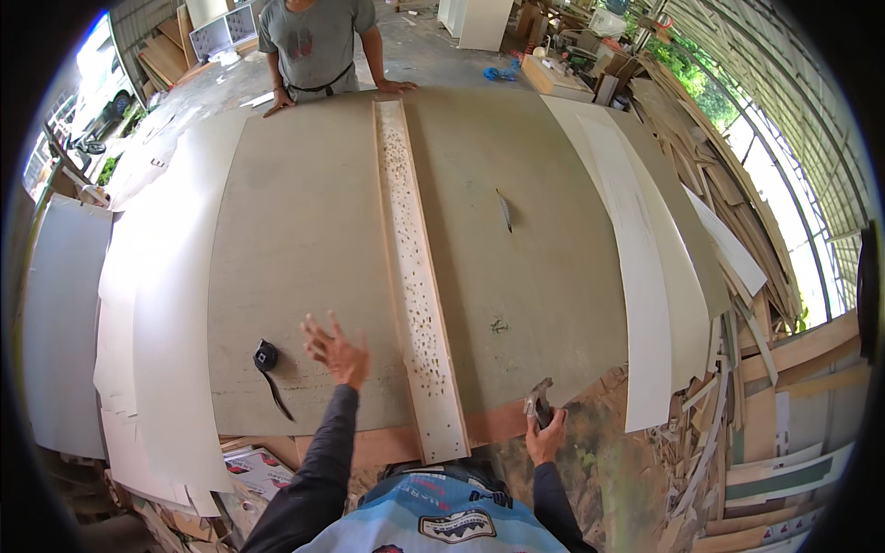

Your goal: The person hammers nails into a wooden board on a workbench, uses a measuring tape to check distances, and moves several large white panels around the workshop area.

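While the right hand (546, 441) is clenching round the handle of a hammer (540, 403) just off the near edge of the table (304, 230), the left hand (336, 351) is hovering with its grip released, fingers spread, over the grey-brown sheet. The hammer is standing head-up, its dark metal head reaching the sheet's near edge; I judge it top-heavy and rigid, best held low on the handle as it is now, where the swing is easiest to steer. Just left of the open hand, a black tape measure (266, 357) is lying on the sheet with its strap trailing toward the person. Between the hands, a long pale wooden strip (416, 286) is running away down the middle of the table, its face peppered with small holes; it is looking stiff but thin, likely to flex if lifted by one end. Further out, a small slim tool (503, 210) is resting on the sheet, too small to tell. At the far edge, another person's hands (277, 103) are pressing flat on the sheet.
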A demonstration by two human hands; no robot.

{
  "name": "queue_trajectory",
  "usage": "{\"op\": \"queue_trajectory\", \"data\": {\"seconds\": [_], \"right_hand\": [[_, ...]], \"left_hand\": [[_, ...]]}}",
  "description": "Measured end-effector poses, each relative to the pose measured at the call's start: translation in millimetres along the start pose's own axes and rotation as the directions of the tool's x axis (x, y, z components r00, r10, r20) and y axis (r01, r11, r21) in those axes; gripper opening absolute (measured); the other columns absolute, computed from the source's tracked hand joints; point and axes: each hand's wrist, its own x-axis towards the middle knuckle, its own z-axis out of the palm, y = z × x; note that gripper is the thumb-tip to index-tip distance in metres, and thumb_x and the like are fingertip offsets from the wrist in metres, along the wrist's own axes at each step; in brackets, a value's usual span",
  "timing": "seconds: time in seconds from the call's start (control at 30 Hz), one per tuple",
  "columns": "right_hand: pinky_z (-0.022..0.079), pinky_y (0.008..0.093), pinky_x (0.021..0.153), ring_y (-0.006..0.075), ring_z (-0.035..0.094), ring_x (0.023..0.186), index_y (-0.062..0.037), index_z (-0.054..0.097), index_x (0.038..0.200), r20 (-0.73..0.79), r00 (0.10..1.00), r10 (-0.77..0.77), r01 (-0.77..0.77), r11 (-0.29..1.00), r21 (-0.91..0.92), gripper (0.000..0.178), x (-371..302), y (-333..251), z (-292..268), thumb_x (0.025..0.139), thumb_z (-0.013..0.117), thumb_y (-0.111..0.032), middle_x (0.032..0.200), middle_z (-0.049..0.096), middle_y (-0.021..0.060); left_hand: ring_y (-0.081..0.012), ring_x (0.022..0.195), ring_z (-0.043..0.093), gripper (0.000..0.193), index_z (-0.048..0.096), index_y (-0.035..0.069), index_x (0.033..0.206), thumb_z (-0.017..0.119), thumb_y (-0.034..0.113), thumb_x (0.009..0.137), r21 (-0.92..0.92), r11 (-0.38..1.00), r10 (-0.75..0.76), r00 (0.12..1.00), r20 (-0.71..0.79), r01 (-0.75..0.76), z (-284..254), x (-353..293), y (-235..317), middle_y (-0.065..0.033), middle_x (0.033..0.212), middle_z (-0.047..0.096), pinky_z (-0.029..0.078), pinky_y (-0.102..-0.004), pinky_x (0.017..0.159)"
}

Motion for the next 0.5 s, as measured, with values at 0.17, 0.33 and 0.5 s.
{"op": "queue_trajectory", "data": {"seconds": [0.17,0.33,0.5], "right_hand": [[0.044,0.0469,0.08,0.0386,0.055,0.092,0.0028,0.051,0.103,-0.02,0.99,0.136,-0.138,0.986,-0.091,0.042,-12.4,6.8,5.7,0.081,0.071,-0.027,0.1,0.052,0.0186],[0.045,0.0458,0.075,0.0389,0.058,0.084,0.0032,0.056,0.093,-0.05,0.995,0.082,-0.077,0.993,0.091,0.046,-10.6,38.3,35.4,0.081,0.074,-0.038,0.088,0.057,0.0203],[0.047,0.0452,0.069,0.0386,0.062,0.074,0.0031,0.059,0.09,0.086,0.978,0.192,-0.199,0.977,0.074,0.051,-2.7,40.6,29.4,0.08,0.074,-0.045,0.079,0.062,0.0208]], "left_hand": [[-0.0437,0.146,0.0,0.086,0.022,0.008,0.153,0.057,0.053,0.089,-0.303,0.95,0.152,0.963,0.222,-0.079,51.0,-13.1,79.2,-0.0326,0.155,0.005,0.005,-0.0561,0.116],[-0.0479,0.144,0.01,0.087,0.026,0.004,0.15,0.052,0.06,0.089,-0.211,0.935,0.318,0.937,0.145,-0.285,69.9,-19.6,102.6,-0.0344,0.151,0.016,0.011,-0.0532,0.118],[-0.0449,0.144,0.015,0.092,0.03,0.006,0.149,0.054,0.067,0.085,-0.206,0.94,0.305,0.942,0.14,-0.273,68.2,-19.1,101.3,-0.0351,0.149,0.021,0.011,-0.0503,0.118]]}}
